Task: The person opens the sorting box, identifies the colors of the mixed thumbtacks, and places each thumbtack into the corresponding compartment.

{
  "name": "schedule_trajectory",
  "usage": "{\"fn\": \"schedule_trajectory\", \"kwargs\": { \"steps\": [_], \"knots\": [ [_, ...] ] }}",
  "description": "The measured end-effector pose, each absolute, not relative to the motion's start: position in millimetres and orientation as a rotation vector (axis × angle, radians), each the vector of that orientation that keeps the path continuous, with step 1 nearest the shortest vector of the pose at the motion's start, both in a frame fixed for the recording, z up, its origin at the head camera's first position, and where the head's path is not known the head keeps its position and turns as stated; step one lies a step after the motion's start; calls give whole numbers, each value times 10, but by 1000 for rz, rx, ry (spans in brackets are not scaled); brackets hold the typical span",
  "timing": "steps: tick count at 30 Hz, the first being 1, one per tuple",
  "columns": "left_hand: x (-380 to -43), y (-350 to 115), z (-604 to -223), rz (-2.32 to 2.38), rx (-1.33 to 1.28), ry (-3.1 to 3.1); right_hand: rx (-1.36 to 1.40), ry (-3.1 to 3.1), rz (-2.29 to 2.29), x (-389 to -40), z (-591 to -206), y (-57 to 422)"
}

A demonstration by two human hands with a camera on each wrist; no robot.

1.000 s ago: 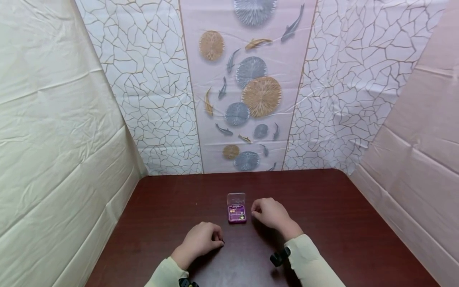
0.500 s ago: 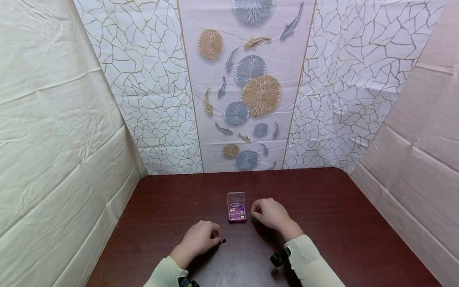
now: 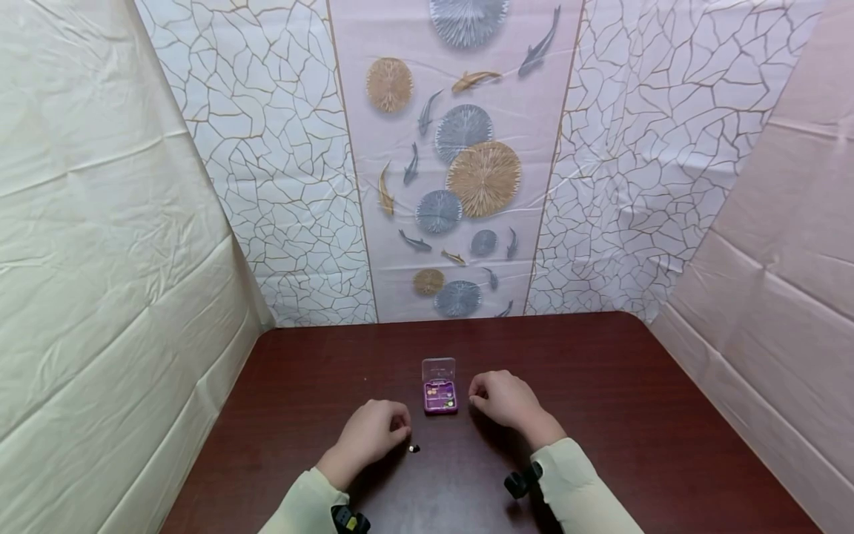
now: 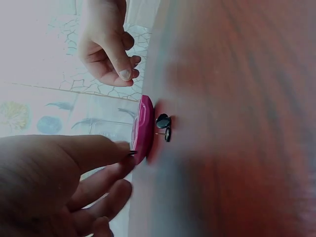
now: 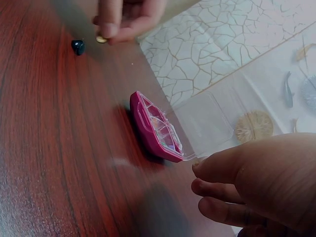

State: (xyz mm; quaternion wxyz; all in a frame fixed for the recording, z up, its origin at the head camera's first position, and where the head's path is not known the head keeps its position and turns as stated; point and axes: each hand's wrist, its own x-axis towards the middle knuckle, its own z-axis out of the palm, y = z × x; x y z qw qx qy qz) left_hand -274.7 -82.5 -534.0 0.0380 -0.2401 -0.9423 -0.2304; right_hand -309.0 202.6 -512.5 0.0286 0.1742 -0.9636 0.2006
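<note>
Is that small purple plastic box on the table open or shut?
Open. The small purple plastic box has its clear lid raised behind it, and its inner compartments show.

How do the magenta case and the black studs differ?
The magenta case is far larger than the black studs. The case is squarish, with a raised clear lid; the studs look rounded. The case is bright pinkish; the studs are dark and glossy. Both rest on the reddish-brown table.

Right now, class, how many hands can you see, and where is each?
2: the left hand, at the near left of the purple box, pinching a small gold piece; the right hand, just right of the box.
</note>
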Motion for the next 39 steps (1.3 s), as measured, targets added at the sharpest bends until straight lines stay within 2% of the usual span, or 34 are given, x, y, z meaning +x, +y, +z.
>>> {"fn": "schedule_trajectory", "kwargs": {
  "steps": [17,39],
  "knots": [
    [-3122,-593,-5266,-695,-653,-2816,564,-2969,628,-3088,-5157,2030],
    [-3272,-378,-5265,-664,-640,-2883,546,-2975,645,-3116,-5174,2076]
  ]
}}
